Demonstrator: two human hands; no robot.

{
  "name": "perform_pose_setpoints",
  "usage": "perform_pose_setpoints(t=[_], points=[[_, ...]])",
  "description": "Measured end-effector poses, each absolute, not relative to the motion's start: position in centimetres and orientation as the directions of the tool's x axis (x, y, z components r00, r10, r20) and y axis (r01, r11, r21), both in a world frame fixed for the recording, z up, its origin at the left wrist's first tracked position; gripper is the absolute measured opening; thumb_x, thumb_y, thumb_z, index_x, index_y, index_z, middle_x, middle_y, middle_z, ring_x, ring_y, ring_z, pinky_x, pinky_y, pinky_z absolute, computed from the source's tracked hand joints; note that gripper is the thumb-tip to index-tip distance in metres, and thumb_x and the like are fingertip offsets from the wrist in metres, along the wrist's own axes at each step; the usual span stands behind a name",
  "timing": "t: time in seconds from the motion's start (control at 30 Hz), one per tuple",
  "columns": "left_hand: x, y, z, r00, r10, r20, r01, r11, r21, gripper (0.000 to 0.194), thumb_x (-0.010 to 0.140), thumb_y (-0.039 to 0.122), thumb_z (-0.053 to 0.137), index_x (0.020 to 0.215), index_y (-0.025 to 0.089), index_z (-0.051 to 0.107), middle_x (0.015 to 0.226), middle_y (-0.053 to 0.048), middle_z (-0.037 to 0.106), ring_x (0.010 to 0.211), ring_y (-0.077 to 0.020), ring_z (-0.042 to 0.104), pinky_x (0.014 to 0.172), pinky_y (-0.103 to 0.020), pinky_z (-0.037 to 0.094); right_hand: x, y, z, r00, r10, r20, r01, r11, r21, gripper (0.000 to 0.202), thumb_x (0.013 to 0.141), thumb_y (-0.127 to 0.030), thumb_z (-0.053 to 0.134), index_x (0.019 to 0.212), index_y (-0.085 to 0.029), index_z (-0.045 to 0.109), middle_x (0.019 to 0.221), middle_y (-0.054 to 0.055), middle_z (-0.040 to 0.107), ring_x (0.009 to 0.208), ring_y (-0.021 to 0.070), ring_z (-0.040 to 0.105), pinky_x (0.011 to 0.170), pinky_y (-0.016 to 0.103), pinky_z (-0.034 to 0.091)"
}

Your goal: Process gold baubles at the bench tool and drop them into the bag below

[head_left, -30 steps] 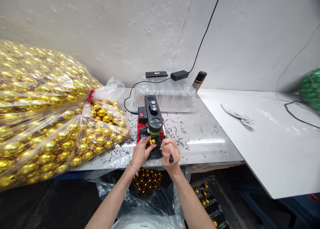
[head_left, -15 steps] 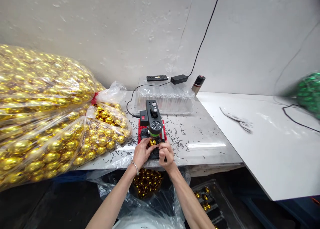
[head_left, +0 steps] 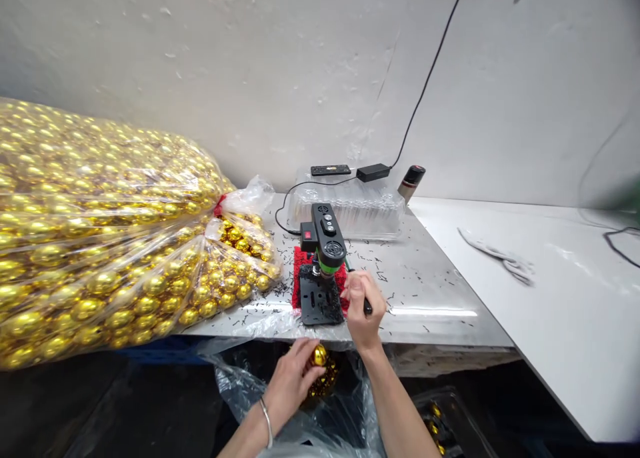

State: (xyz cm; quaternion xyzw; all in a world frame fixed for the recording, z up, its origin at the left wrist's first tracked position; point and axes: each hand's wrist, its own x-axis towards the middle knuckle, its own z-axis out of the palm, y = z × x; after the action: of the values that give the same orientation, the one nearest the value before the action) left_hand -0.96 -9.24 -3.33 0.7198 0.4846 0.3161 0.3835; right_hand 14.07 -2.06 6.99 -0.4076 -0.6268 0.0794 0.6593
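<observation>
My left hand (head_left: 291, 378), wearing a bangle, pinches a shiny gold ball (head_left: 319, 355) between thumb and fingers. It is over a clear plastic bag (head_left: 240, 371) at the table's front edge, with more gold balls (head_left: 326, 378) inside. My right hand (head_left: 364, 305) is wrapped round a black handle (head_left: 368, 307) just right of a small black machine (head_left: 327, 235) with a green ring under its head. Beneath that head, the black slotted base plate (head_left: 320, 305) carries no ball and sits on a red cloth (head_left: 297, 278).
Large clear sacks of gold balls (head_left: 110, 245) fill the left side. Behind the machine stand a clear plastic box (head_left: 350, 211), a power adapter (head_left: 373, 172) and a spray can (head_left: 411, 181). Black shavings litter the metal tabletop (head_left: 415, 265). A glove (head_left: 500, 255) lies at right.
My left hand has pulled back from under the machine's head to above the bag, bringing a gold ball with it. My right hand has shifted rightward and is closed round the handle.
</observation>
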Motion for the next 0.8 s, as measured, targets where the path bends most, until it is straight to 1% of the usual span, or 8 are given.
perform_pose_setpoints(t=[0.07, 0.13, 0.2, 0.27, 0.33, 0.43, 0.63, 0.8], points=[[-1.4, -9.8, -3.4, 0.33, 0.941, 0.069, 0.474, -0.228, 0.85, 0.036, 0.085, 0.033, 0.059, 0.12, 0.022, 0.061, 0.118, -0.01, 0.063, 0.07, -0.0147, 0.065, 0.069, -0.028, 0.056, 14.0, -2.2, 6.4, 0.204, 0.613, 0.764, 0.397, 0.661, -0.636, 0.03, 0.092, -0.015, 0.04, 0.063, -0.019, 0.047, 0.068, 0.0, 0.049, 0.065, 0.012, 0.049, 0.06, 0.027, 0.038], [-2.5, -8.3, -2.6, 0.268, 0.949, 0.166, 0.524, -0.288, 0.802, 0.031, 0.09, 0.034, 0.051, 0.116, 0.022, 0.063, 0.115, -0.009, 0.065, 0.081, -0.0171, 0.067, 0.079, -0.03, 0.055, 14.0, -2.2, 6.0, 0.202, 0.61, 0.766, 0.392, 0.667, -0.634, 0.03, 0.092, -0.014, 0.04, 0.063, -0.019, 0.047, 0.068, 0.001, 0.05, 0.065, 0.0121, 0.049, 0.06, 0.027, 0.039], [-4.3, -4.9, -0.8, 0.15, 0.934, 0.324, 0.637, -0.342, 0.691, 0.029, 0.094, 0.031, 0.043, 0.11, 0.022, 0.066, 0.112, -0.009, 0.066, 0.103, -0.0217, 0.062, 0.093, -0.035, 0.049, 14.0, -2.2, 5.9, 0.207, 0.607, 0.767, 0.39, 0.668, -0.634, 0.03, 0.091, -0.013, 0.041, 0.062, -0.019, 0.048, 0.068, 0.001, 0.05, 0.066, 0.0123, 0.05, 0.06, 0.027, 0.039], [-6.5, -0.5, 1.4, 0.033, 0.915, 0.402, 0.794, -0.268, 0.545, 0.031, 0.094, 0.029, 0.041, 0.11, 0.018, 0.066, 0.114, -0.012, 0.064, 0.109, -0.0248, 0.058, 0.097, -0.04, 0.046, 14.0, -2.1, 5.8, 0.212, 0.608, 0.765, 0.384, 0.668, -0.637, 0.03, 0.091, -0.013, 0.041, 0.062, -0.019, 0.048, 0.068, 0.0, 0.05, 0.065, 0.0122, 0.05, 0.06, 0.027, 0.039], [-8.5, 3.9, 3.2, 0.006, 0.941, 0.339, 0.918, -0.14, 0.372, 0.033, 0.094, 0.024, 0.039, 0.109, 0.014, 0.066, 0.115, -0.015, 0.062, 0.11, -0.0263, 0.055, 0.097, -0.041, 0.044, 14.0, -2.0, 5.7, 0.212, 0.61, 0.764, 0.375, 0.671, -0.64, 0.03, 0.091, -0.013, 0.041, 0.063, -0.019, 0.048, 0.069, 0.0, 0.05, 0.065, 0.0118, 0.05, 0.059, 0.027, 0.04], [-10.1, 9.2, 4.4, 0.083, 0.993, 0.081, 0.982, -0.095, 0.161, 0.028, 0.088, 0.024, 0.049, 0.107, 0.014, 0.067, 0.119, -0.016, 0.059, 0.11, -0.0282, 0.054, 0.095, -0.039, 0.044, 14.0, -2.0, 5.7, 0.208, 0.613, 0.762, 0.37, 0.672, -0.641, 0.029, 0.091, -0.013, 0.041, 0.064, -0.019, 0.048, 0.069, 0.0, 0.049, 0.064, 0.0115, 0.049, 0.058, 0.027, 0.039], [-9.4, 14.0, 2.3, 0.081, 0.995, -0.064, 0.985, -0.071, 0.155, 0.029, 0.076, 0.028, 0.065, 0.099, 0.012, 0.069, 0.12, -0.021, 0.057, 0.111, -0.0354, 0.053, 0.092, -0.044, 0.043, 14.2, -2.0, 5.6, 0.185, 0.602, 0.777, 0.403, 0.675, -0.619, 0.029, 0.091, -0.013, 0.041, 0.063, -0.019, 0.048, 0.068, 0.0, 0.05, 0.064, 0.012, 0.05, 0.059, 0.027, 0.039], [-9.5, 15.1, 1.1, 0.091, 0.989, -0.118, 0.956, -0.053, 0.287, 0.028, 0.065, 0.029, 0.073, 0.089, 0.014, 0.069, 0.11, -0.018, 0.062, 0.104, -0.0333, 0.057, 0.092, -0.042, 0.042, 14.2, -1.9, 5.4, 0.188, 0.588, 0.787, 0.418, 0.677, -0.606, 0.029, 0.091, -0.015, 0.041, 0.063, -0.019, 0.048, 0.067, 0.0, 0.05, 0.064, 0.0127, 0.05, 0.059, 0.028, 0.039]])
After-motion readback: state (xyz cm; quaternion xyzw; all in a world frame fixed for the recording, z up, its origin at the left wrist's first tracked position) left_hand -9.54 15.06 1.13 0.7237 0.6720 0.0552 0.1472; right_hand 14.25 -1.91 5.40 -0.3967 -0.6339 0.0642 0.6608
